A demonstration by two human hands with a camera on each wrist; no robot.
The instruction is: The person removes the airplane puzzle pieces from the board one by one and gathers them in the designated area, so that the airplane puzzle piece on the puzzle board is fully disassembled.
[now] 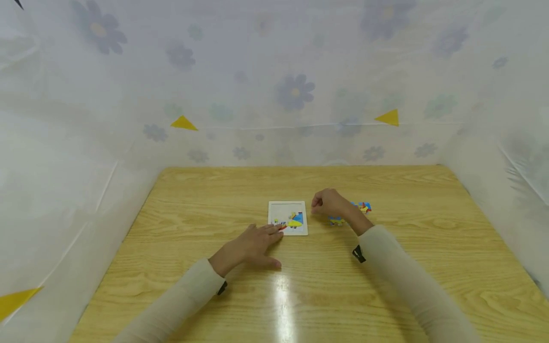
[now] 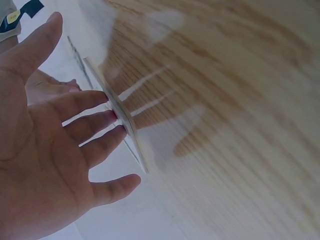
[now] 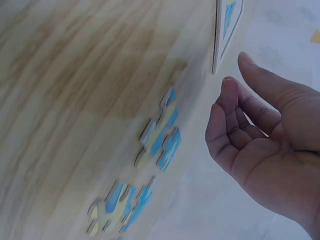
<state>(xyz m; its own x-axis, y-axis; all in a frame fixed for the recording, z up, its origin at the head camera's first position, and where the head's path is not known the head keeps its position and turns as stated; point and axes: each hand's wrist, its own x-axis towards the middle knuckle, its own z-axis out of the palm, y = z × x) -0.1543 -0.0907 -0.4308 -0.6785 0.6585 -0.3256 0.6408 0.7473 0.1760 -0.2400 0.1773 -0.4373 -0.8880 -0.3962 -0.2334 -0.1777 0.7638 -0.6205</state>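
Observation:
A square puzzle tray [image 1: 288,203] with a white rim lies on the table, with several joined pieces [image 1: 294,223] in yellow, blue and red along its lower part. My left hand [image 1: 257,244] rests its fingertips on the tray's lower left edge, fingers straight and thumb spread. In the left wrist view the fingers [image 2: 102,120] reach over the tray's edge. To the right of the tray, my right hand [image 1: 330,202] hovers with loosely curled fingers. The right wrist view shows a gap between its thumb and index fingertip, with nothing held there.
Loose puzzle pieces [image 1: 364,207] lie under and beyond the right wrist, with more pieces [image 1: 336,221] nearer the tray. They spread in small groups in the right wrist view [image 3: 112,207]. White flower-printed cloth [image 1: 240,85] encloses the wooden table [image 1: 193,190].

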